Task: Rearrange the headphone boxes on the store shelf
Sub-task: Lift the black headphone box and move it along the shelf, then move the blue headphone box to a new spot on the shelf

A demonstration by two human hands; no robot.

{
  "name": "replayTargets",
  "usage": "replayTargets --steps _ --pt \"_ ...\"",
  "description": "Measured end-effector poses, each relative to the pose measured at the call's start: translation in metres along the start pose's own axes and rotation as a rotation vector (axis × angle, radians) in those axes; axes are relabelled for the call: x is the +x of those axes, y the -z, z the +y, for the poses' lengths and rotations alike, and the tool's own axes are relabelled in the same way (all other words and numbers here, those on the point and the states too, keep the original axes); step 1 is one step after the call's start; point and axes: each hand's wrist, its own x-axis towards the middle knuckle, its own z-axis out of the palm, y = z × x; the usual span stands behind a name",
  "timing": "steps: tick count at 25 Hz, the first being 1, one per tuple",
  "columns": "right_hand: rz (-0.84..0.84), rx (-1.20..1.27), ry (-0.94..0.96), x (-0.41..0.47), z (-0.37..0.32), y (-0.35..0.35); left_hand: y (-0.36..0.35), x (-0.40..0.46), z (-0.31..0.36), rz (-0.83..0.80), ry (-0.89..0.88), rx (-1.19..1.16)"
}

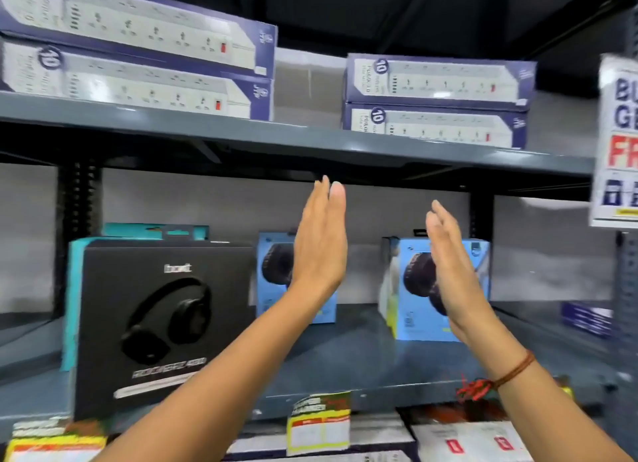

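Observation:
A black headphone box point(162, 323) stands at the front left of the grey middle shelf point(362, 365), with a teal box point(74, 289) behind it. Two blue headphone boxes stand further back, one in the middle point(272, 275) and one to the right point(414, 289). My left hand point(322, 240) is raised flat, fingers straight and together, in front of the middle blue box. My right hand point(448, 264) is raised flat too, palm facing left, in front of the right blue box. Both hands hold nothing, and neither touches a box as far as I can tell.
The upper shelf point(276, 137) carries stacked power-strip boxes at left point(138, 54) and right point(438, 99). A promotional sign point(618, 140) hangs at the right edge. Price tags point(319, 423) hang on the shelf's front lip. A dark upright post point(77, 233) stands at the back left.

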Motion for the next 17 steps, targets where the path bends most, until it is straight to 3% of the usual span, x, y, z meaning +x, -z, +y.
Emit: replayTargets --steps 4,10,17 --pt "0.143 -0.131 -0.056 0.009 0.041 0.078 -0.075 0.014 -0.041 -0.168 0.275 -0.167" --pt "0.168 -0.209 -0.256 0.033 0.131 0.140 -0.140 0.025 -0.134 -0.226 0.608 -0.097" --pt "0.013 -0.171 -0.447 0.064 0.189 0.154 -0.167 0.023 -0.148 -0.334 0.715 -0.155"
